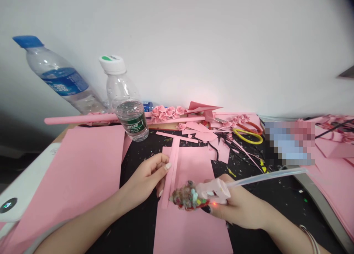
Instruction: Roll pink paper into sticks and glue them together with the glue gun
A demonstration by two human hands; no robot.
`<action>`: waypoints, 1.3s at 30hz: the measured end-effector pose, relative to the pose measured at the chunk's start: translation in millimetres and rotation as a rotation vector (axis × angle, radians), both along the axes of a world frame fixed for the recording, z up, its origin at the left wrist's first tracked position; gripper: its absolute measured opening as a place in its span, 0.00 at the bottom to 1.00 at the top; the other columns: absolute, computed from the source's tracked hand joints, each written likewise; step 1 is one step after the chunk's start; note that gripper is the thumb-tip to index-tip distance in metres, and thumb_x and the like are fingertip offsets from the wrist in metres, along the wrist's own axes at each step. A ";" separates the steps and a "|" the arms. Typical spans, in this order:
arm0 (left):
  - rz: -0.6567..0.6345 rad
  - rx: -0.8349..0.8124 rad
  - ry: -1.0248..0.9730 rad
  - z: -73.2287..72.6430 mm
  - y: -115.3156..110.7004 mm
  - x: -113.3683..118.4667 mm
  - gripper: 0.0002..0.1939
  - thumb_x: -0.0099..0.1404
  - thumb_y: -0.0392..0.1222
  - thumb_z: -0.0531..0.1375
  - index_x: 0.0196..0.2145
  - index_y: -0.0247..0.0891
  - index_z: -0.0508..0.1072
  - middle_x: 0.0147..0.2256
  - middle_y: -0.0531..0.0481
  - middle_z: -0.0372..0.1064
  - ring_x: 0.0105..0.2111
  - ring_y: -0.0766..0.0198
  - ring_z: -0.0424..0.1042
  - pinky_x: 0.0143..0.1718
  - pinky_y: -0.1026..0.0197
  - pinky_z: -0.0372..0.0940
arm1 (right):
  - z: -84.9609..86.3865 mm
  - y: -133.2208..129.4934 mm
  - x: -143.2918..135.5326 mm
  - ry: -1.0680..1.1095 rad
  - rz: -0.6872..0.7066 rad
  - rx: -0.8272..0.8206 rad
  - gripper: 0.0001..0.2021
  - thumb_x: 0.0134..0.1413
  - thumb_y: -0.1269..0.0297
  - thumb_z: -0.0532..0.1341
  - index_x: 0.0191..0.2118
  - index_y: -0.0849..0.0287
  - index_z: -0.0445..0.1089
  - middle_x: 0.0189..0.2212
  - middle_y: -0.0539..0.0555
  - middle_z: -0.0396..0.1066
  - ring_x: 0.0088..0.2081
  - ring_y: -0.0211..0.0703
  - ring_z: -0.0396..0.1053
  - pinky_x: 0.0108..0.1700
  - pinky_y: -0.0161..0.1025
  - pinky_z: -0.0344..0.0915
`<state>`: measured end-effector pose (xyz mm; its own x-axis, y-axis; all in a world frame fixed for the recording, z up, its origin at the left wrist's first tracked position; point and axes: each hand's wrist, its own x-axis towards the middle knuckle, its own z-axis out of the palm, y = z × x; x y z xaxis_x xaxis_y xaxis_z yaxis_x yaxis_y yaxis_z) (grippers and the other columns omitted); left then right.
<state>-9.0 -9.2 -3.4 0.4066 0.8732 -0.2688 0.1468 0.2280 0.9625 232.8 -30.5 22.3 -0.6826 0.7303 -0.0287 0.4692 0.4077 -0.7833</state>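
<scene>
My right hand (238,206) is closed round a pale hot glue gun (214,191). Its front end is crusted with coloured lumps, a small red light glows on it, and a clear glue stick (268,176) sticks out of the back. My left hand (153,173) pinches the edge of a long pink paper strip (167,185) with a raised fold or roll along it. Beneath the strip lies a pink paper sheet (193,228). The glue gun's nozzle is close to the strip's lower part; whether they touch I cannot tell. A thin pink strip (177,136) crosses the top end.
Two water bottles, one blue-capped (65,80) and one white-capped (128,114), stand at the back left. Pink paper roses (166,113), paper scraps (203,130) and yellow-handled scissors (247,136) lie along the wall. A pixelated screen (290,142) is at right, a pink paper stack (91,154) at left.
</scene>
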 end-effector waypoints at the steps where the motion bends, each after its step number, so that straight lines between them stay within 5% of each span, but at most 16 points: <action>1: 0.003 -0.001 -0.003 0.4 0.1 0.1 0.12 0.67 0.48 0.50 0.31 0.37 0.61 0.16 0.62 0.55 0.13 0.74 0.58 0.17 0.71 0.52 | 0.5 0.3 -0.4 -0.009 0.015 0.006 0.11 0.56 0.61 0.55 0.25 0.59 0.62 0.21 0.47 0.58 0.23 0.34 0.56 0.24 0.30 0.57; 21: 0.048 0.023 0.000 -1.5 2.7 -1.4 0.12 0.67 0.48 0.51 0.31 0.37 0.62 0.16 0.61 0.57 0.13 0.74 0.59 0.17 0.71 0.53 | -0.9 -4.9 -1.0 -0.014 -0.077 -0.009 0.07 0.53 0.64 0.57 0.27 0.59 0.67 0.21 0.47 0.61 0.23 0.35 0.59 0.26 0.31 0.59; 39: -0.016 -0.009 0.005 -1.0 1.0 -1.1 0.13 0.67 0.49 0.51 0.30 0.37 0.61 0.17 0.61 0.56 0.13 0.74 0.58 0.17 0.70 0.52 | -6.6 -0.6 -1.8 0.104 -0.128 -0.096 0.13 0.58 0.63 0.52 0.23 0.58 0.57 0.16 0.44 0.52 0.18 0.31 0.52 0.21 0.30 0.51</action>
